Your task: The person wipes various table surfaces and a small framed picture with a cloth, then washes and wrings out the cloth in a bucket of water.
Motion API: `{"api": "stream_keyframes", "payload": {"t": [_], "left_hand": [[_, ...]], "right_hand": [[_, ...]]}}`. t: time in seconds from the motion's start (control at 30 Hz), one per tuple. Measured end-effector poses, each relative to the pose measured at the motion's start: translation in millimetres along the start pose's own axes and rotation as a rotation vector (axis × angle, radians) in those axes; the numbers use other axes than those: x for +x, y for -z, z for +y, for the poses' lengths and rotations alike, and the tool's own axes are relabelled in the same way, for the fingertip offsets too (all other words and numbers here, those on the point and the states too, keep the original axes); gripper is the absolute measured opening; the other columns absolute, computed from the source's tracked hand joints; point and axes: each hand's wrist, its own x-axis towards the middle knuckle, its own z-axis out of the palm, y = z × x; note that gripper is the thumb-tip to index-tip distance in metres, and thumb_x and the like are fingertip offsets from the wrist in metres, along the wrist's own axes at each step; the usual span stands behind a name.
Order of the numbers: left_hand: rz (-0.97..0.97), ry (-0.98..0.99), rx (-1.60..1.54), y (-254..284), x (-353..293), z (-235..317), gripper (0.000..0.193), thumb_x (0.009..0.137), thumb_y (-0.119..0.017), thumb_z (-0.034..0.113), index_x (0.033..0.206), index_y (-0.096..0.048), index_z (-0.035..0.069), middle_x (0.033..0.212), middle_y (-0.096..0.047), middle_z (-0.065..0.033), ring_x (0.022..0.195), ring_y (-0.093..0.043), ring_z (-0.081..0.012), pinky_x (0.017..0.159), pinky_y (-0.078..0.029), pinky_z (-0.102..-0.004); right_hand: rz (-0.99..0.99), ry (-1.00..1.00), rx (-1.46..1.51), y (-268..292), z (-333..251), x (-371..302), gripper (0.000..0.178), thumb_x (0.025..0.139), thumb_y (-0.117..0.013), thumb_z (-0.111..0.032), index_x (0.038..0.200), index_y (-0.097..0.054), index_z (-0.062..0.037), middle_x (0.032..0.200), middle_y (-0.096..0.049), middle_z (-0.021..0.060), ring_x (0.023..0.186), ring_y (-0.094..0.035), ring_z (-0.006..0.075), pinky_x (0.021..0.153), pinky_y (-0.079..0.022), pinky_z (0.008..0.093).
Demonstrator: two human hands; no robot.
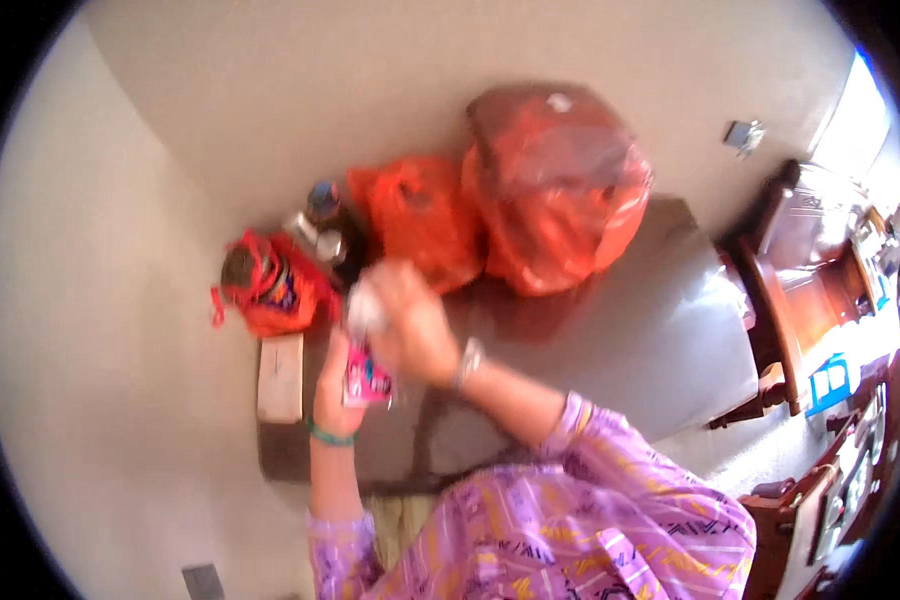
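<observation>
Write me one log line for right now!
left hand: holds pink packet | right hand: blurred, at white item | behind: large orange bag on dark table

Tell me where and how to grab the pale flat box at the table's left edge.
Probably best pinched across its narrow width at the near end, coming from above and the near side. The pale box lies flat, its length pointing away from the person, with its far end close to the small red bag. The left hand is nearer, but it holds a pink packet.
</observation>
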Motion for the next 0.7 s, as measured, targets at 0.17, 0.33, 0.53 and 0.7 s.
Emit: {"api": "stream_keyframes", "payload": {"t": [0.17,0.33,0.53,0.7], "left_hand": [[-0.042,-0.057,0.009,-24.6,-5.9,8.7,0.040,0.096,-0.040,0.035,0.125,-0.045,0.008,0.106,-0.059,-0.0037,0.089,-0.059,-0.0127,0.078,-0.049,-0.0296],[-0.070,-0.078,0.051,2.3,-11.9,14.6,0.041,0.097,-0.037,0.036,0.120,-0.049,0.006,0.111,-0.059,-0.0067,0.099,-0.058,-0.0157,0.087,-0.046,-0.0313],[-0.039,-0.038,0.010,3.9,-14.2,1.7,0.041,0.096,-0.039,0.035,0.125,-0.044,0.007,0.115,-0.056,-0.0067,0.102,-0.056,-0.0163,0.088,-0.045,-0.0329],[0.005,-0.067,-0.047,-9.5,-12.6,-0.9,0.041,0.095,-0.041,0.036,0.126,-0.043,0.008,0.115,-0.055,-0.0050,0.103,-0.055,-0.0165,0.088,-0.045,-0.0323]], "right_hand": [[0.036,-0.091,0.003,10.5,-5.6,8.6,0.047,0.064,-0.061,-0.007,0.110,-0.051,-0.0039,0.104,-0.049,0.0186,0.090,-0.052,0.0384,0.075,-0.047,0.0454],[-0.247,0.080,0.131,-1.1,-40.5,-50.2,0.059,0.059,-0.067,-0.009,0.114,-0.049,-0.0023,0.111,-0.048,0.0210,0.097,-0.052,0.0376,0.081,-0.046,0.0441],[-0.016,-0.068,0.038,-9.2,5.9,-7.3,0.049,0.060,-0.064,-0.007,0.107,-0.052,-0.0026,0.102,-0.050,0.0194,0.089,-0.052,0.0385,0.076,-0.047,0.0440],[-0.061,-0.027,0.070,-9.9,-5.5,-22.9,0.053,0.058,-0.066,-0.007,0.109,-0.051,-0.0038,0.104,-0.050,0.0182,0.090,-0.052,0.0380,0.075,-0.047,0.0442]]}}
